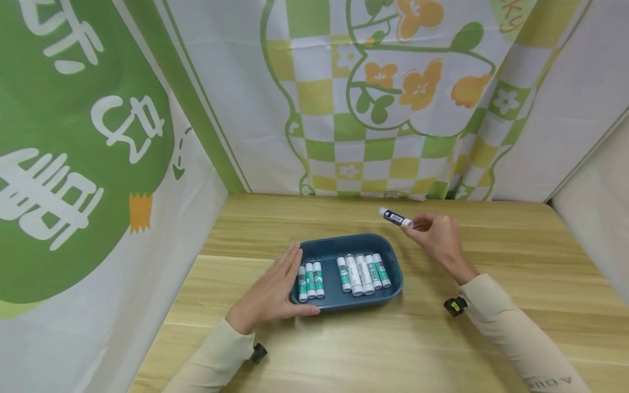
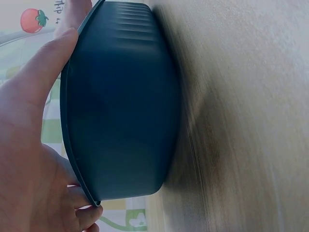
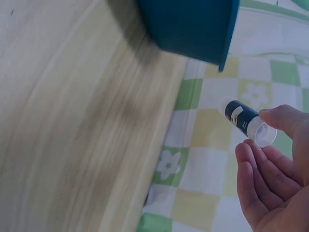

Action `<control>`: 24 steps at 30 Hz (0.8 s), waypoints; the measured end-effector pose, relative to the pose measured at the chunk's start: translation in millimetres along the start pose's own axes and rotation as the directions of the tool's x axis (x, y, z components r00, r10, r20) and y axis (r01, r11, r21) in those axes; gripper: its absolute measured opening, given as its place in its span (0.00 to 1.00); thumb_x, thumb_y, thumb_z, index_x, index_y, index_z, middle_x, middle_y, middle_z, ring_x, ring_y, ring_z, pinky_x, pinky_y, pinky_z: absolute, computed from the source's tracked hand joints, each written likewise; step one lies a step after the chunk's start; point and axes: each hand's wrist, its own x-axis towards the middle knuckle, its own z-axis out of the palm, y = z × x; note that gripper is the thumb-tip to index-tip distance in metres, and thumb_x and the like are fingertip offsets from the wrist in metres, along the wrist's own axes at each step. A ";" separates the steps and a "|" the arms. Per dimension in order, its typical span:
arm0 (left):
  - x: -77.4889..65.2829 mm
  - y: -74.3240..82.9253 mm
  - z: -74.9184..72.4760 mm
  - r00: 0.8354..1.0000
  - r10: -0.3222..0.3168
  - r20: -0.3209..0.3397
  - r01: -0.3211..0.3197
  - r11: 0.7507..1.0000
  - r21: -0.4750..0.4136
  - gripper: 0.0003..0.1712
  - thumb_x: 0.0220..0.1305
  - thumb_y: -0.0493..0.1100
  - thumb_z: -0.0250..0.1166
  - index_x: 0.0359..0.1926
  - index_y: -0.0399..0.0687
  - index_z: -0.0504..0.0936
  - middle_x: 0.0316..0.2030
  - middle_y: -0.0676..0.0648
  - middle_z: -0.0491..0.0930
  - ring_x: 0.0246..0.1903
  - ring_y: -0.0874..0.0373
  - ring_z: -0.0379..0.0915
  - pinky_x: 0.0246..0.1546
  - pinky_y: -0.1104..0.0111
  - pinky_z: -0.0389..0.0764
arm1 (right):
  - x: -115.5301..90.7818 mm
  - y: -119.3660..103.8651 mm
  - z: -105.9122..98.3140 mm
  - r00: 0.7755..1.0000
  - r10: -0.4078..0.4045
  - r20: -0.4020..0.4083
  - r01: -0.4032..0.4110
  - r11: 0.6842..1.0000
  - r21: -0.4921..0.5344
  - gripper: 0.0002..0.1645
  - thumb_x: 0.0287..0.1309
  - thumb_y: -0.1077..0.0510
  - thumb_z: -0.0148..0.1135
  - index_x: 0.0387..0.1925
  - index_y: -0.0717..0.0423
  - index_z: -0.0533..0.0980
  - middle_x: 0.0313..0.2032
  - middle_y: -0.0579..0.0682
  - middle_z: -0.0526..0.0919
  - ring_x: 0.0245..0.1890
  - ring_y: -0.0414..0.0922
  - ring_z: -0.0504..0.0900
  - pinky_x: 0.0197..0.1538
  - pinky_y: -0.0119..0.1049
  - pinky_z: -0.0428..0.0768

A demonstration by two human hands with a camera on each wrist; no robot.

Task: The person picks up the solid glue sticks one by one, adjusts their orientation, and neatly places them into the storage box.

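Observation:
In the head view, a dark blue plastic tray [image 1: 346, 303] holds several glue sticks with white caps. Green-labelled glue sticks [image 1: 309, 280] lie in a group at its left end, and a second group, with green and whitish labels [image 1: 362, 274], lies towards the right. My left hand [image 1: 275, 286] spans the tray's left end and grips the rim, thumb at the front corner, fingers at the back. Beyond the tray's back right corner, my right hand [image 1: 439, 240] pinches one end of a dark-blue-labelled glue stick [image 1: 395, 217] between thumb and fingers, held off the table.
The wooden table [image 1: 516, 273] extends around the tray on every side. A patterned checked cloth [image 1: 373, 158] hangs along its back edge, and a green and white cloth [image 1: 88, 164] hangs at the left.

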 end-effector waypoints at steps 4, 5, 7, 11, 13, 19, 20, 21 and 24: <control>0.4 -0.4 0.4 1.000 0.000 0.002 0.000 1.000 0.006 0.79 0.55 0.86 0.61 0.85 0.39 0.37 0.86 0.41 0.32 0.86 0.48 0.31 0.85 0.50 0.48 | -4.2 -8.9 -0.5 1.000 -0.020 -0.001 0.020 1.000 0.002 0.13 0.59 0.55 0.79 0.36 0.62 0.87 0.33 0.60 0.92 0.30 0.51 0.91 0.28 0.25 0.83; 0.5 -0.5 0.5 1.000 -0.001 0.002 0.001 1.000 0.007 0.79 0.55 0.86 0.61 0.85 0.39 0.37 0.86 0.42 0.31 0.86 0.48 0.31 0.85 0.50 0.47 | -5.5 -11.5 -0.5 1.000 -0.030 -0.003 0.030 1.000 0.005 0.12 0.59 0.56 0.79 0.36 0.62 0.87 0.32 0.60 0.92 0.29 0.50 0.90 0.28 0.25 0.83; 0.8 -0.6 0.7 1.000 -0.002 -0.001 0.002 1.000 0.008 0.80 0.55 0.86 0.62 0.85 0.39 0.37 0.86 0.42 0.31 0.86 0.48 0.31 0.85 0.50 0.48 | -8.5 -16.3 -0.3 0.999 -0.052 -0.009 0.052 0.999 0.009 0.12 0.59 0.56 0.79 0.35 0.62 0.87 0.31 0.60 0.92 0.28 0.49 0.89 0.26 0.25 0.82; 1.3 -0.8 0.8 1.000 -0.006 -0.002 0.006 1.000 0.009 0.80 0.54 0.87 0.61 0.85 0.39 0.37 0.86 0.44 0.30 0.86 0.49 0.31 0.85 0.50 0.48 | -14.7 -27.1 1.2 0.993 -0.112 -0.025 0.112 0.994 0.017 0.10 0.57 0.58 0.79 0.33 0.62 0.87 0.29 0.59 0.91 0.25 0.47 0.88 0.23 0.25 0.81; 1.5 -0.9 1.0 1.000 -0.009 0.001 0.009 1.000 0.010 0.80 0.54 0.87 0.61 0.85 0.40 0.37 0.86 0.44 0.30 0.86 0.49 0.30 0.85 0.50 0.48 | -17.5 -32.0 2.6 0.989 -0.143 -0.038 0.143 0.990 0.006 0.10 0.57 0.59 0.80 0.32 0.62 0.87 0.28 0.58 0.92 0.24 0.46 0.88 0.23 0.25 0.80; 1.7 -1.1 1.0 1.000 -0.008 0.002 0.008 1.000 0.008 0.80 0.55 0.86 0.62 0.85 0.39 0.37 0.86 0.44 0.30 0.86 0.49 0.30 0.85 0.49 0.49 | -25.7 -46.0 6.7 0.985 -0.166 -0.045 0.165 0.986 -0.023 0.10 0.54 0.58 0.81 0.30 0.60 0.87 0.27 0.55 0.91 0.24 0.45 0.88 0.26 0.28 0.82; 1.7 -1.1 0.9 1.000 -0.007 0.000 0.007 1.000 0.007 0.80 0.55 0.86 0.62 0.85 0.39 0.37 0.86 0.44 0.30 0.86 0.49 0.30 0.85 0.48 0.49 | -27.1 -48.1 7.3 0.986 -0.165 -0.041 0.164 0.986 -0.017 0.11 0.54 0.58 0.82 0.30 0.60 0.87 0.27 0.54 0.91 0.24 0.45 0.88 0.26 0.30 0.83; 1.7 -1.1 0.9 1.000 -0.006 -0.001 0.006 1.000 0.005 0.80 0.55 0.86 0.62 0.85 0.39 0.37 0.86 0.44 0.30 0.86 0.49 0.31 0.85 0.48 0.49 | -28.3 -49.9 8.1 0.985 -0.166 -0.039 0.165 0.986 -0.013 0.11 0.53 0.57 0.82 0.30 0.60 0.87 0.27 0.54 0.91 0.24 0.44 0.88 0.27 0.31 0.84; 1.8 -1.1 1.0 1.000 -0.006 -0.004 0.006 1.000 0.002 0.80 0.54 0.86 0.62 0.85 0.39 0.37 0.86 0.44 0.31 0.86 0.48 0.31 0.85 0.48 0.49 | -33.0 -54.3 11.2 0.984 -0.178 -0.027 0.178 0.984 -0.003 0.11 0.53 0.57 0.82 0.30 0.59 0.87 0.26 0.53 0.91 0.25 0.43 0.88 0.29 0.34 0.87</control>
